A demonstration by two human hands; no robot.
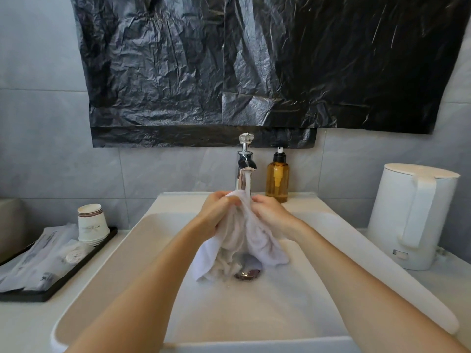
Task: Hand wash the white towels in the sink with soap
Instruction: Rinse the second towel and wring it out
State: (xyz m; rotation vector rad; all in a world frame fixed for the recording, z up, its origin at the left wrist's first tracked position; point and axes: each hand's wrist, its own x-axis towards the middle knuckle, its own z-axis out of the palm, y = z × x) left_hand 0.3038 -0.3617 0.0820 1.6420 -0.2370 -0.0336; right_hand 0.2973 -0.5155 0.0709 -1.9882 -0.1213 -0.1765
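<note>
A wet white towel [242, 240] hangs bunched over the white sink [254, 309], its lower folds near the drain [247, 273]. My left hand [216, 215] grips the towel's top on the left side. My right hand [270, 212] grips it on the right, close beside the left. Water runs from the chrome faucet [245, 164] onto the towel's top between my hands. An amber soap pump bottle [277, 178] stands on the sink's back ledge, right of the faucet.
A white electric kettle [413, 215] stands on the counter at right. At left, a black tray [63, 278] holds stacked paper cups [91, 224] and wrapped toiletries. Black plastic sheeting [254, 67] covers the wall above the faucet.
</note>
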